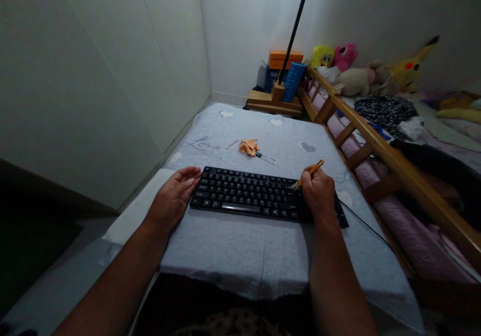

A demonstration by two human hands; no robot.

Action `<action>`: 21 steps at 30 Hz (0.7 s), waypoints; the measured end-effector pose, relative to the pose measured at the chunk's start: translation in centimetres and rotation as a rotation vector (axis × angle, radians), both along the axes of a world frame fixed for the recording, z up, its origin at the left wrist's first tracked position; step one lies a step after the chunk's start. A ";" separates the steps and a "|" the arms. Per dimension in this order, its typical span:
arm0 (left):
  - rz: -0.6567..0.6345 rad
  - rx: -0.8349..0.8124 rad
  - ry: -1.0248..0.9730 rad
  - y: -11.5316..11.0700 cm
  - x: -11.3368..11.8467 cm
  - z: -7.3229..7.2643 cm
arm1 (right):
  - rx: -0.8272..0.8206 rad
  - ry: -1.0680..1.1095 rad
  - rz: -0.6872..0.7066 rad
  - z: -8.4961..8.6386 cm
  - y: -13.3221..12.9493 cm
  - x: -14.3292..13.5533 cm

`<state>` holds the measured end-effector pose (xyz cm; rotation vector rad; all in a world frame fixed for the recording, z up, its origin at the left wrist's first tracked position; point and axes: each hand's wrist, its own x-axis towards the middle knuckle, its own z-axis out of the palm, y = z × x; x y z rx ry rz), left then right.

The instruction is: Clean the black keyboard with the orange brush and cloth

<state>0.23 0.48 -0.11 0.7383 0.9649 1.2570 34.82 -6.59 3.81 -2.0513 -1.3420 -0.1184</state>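
Observation:
A black keyboard (240, 193) lies on the pale cloth-covered table (240, 245). My left hand (176, 193) rests against its left end, fingers stretched out and holding nothing. Over the keyboard's right part, my right hand (318, 188) grips a small brush (319, 165) with a yellow-orange handle. The brush's pale bristles touch or hover just over the keys; which of the two I cannot tell. Behind the keyboard are a crumpled orange cloth (248, 147), a thin tool (266, 158) with a dark handle end, and a thin stick (232, 144).
A cable (366, 223) runs from the keyboard to the right. Along the right side stands a wooden bed rail (361, 120), with plush toys (353, 80) and clothes beyond. At the back are a wooden stand (276, 100) with a black pole, a blue roller (293, 81) and an orange box (284, 58).

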 end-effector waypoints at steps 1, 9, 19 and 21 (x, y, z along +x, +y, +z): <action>-0.001 0.004 0.005 0.0 0.0 0.0 | -0.001 -0.011 -0.009 0.0 0.0 -0.1; -0.010 -0.001 0.023 0.0 0.0 0.2 | -0.002 0.017 0.049 0.0 0.0 -1.3; -0.011 -0.005 0.022 0.0 -0.1 0.1 | 0.080 0.448 0.303 -0.1 0.2 -2.3; -0.010 -0.011 0.022 0.0 0.0 0.1 | 0.059 0.485 0.314 -0.3 0.3 -2.2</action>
